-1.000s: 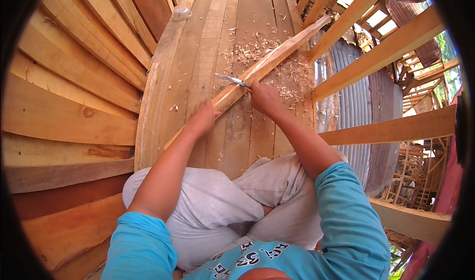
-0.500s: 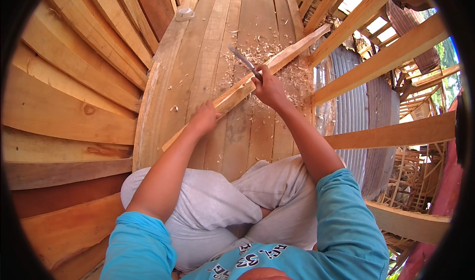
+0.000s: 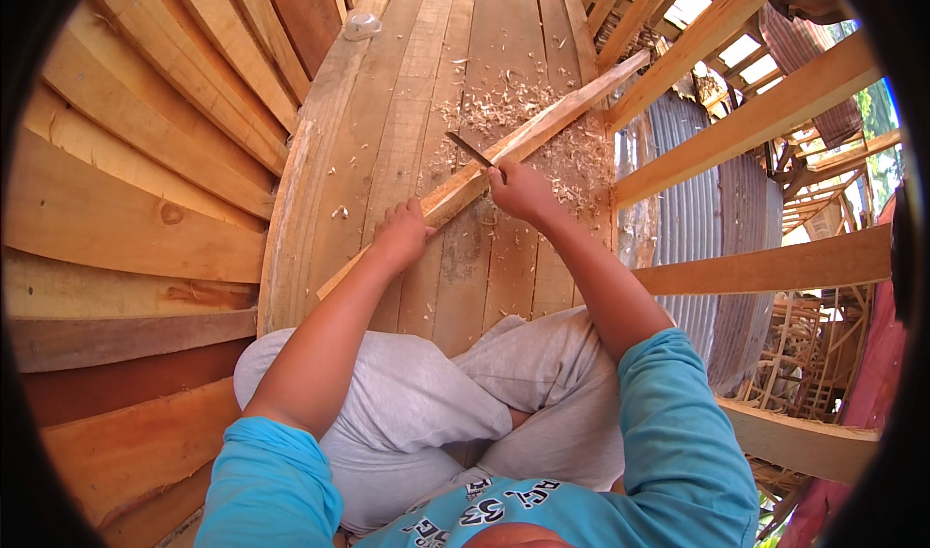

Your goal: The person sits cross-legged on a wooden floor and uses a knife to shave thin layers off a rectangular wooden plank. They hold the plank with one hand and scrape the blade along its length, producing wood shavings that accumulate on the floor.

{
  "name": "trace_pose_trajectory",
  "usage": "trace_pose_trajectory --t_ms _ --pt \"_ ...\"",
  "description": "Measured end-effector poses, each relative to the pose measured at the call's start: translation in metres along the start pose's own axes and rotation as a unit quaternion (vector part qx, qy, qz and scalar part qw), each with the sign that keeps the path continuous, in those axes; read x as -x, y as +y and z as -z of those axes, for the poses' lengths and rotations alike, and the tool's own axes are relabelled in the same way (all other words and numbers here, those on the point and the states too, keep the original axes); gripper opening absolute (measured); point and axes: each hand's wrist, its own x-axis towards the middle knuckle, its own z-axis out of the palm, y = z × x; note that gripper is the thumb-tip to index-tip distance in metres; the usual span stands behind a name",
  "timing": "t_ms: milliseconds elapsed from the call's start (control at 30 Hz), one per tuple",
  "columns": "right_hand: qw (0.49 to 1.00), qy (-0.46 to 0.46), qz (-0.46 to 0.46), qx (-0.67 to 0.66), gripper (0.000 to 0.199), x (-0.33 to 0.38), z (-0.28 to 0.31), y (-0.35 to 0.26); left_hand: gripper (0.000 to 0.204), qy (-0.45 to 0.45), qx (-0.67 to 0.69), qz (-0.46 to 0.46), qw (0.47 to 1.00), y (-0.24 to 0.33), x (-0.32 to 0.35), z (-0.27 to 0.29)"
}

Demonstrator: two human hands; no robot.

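A long squared wooden beam [image 3: 552, 131] lies slantwise in front of me, from near left to far right, with pale freshly cut patches on its upper side. My left hand [image 3: 402, 230] is closed around its nearer part. In my right hand [image 3: 521, 191] I grip a long-bladed knife [image 3: 469, 149], its handle hidden in my fist. The blade points up and left, across the beam, at or just above the wood. Curled wood shavings [image 3: 504, 107] are scattered around the beam's far half.
I sit cross-legged on a plank floor [image 3: 407, 102]. Stacked boards [image 3: 145, 209] form a wall on the left. Open wooden rails [image 3: 756, 122] and corrugated metal sheets [image 3: 683, 180] stand on the right. A small clear plastic container [image 3: 362, 27] lies at the far left.
The knife and my right hand have come down and nearer, bringing the blade from above the beam to across it. My left hand stays on the beam at nearly the same spot.
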Motion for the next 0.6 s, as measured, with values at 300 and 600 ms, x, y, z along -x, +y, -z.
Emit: trace_pose_trajectory --t_ms 300,600 --pt "0.999 -0.012 -0.035 0.021 0.060 0.006 -0.009 -0.007 0.050 -0.005 0.009 0.015 1.000 0.005 0.002 0.000" --pt "0.933 -0.176 -0.218 -0.226 0.062 -0.002 -0.008 -0.009 0.049 0.009 0.008 0.014 1.000 -0.001 0.005 -0.003"
